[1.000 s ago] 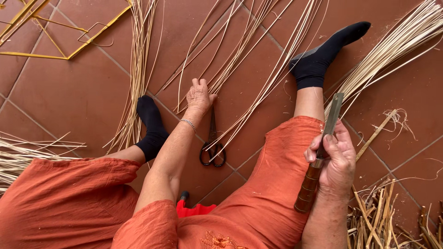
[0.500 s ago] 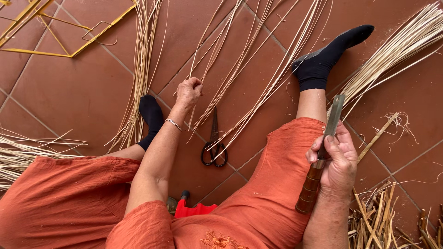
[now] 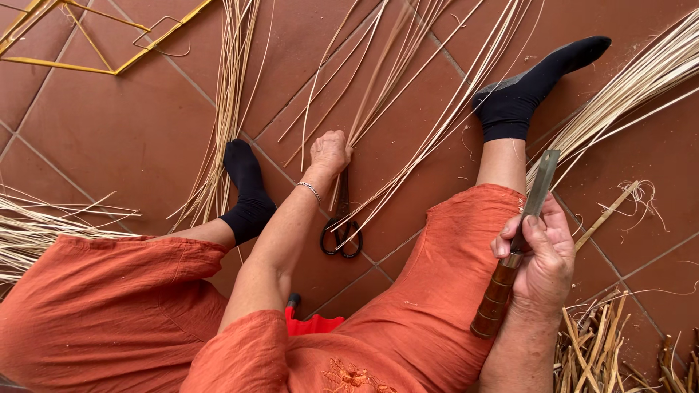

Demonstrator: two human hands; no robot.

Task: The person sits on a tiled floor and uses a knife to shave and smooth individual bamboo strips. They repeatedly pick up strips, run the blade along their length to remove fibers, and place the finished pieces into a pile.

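Observation:
I sit on a terracotta tiled floor in orange trousers and black socks. My left hand (image 3: 329,152) reaches forward between my legs and closes on the near ends of several pale split cane strips (image 3: 397,80) fanned out on the tiles. Black scissors (image 3: 341,229) lie on the floor just below that hand. My right hand (image 3: 542,255) rests over my right knee, gripping a knife (image 3: 518,244) with a banded wooden handle and a flat metal blade pointing up.
More cane bundles lie beside my left foot (image 3: 226,109), at the left edge (image 3: 36,225) and at the upper right (image 3: 626,87). A yellow wire frame (image 3: 87,44) sits top left. Cane scraps (image 3: 604,349) pile up at lower right. A red object (image 3: 309,320) lies between my legs.
My left hand has moved left off the scissors area and closed on the ends of the strips. My right hand with the knife has stayed put.

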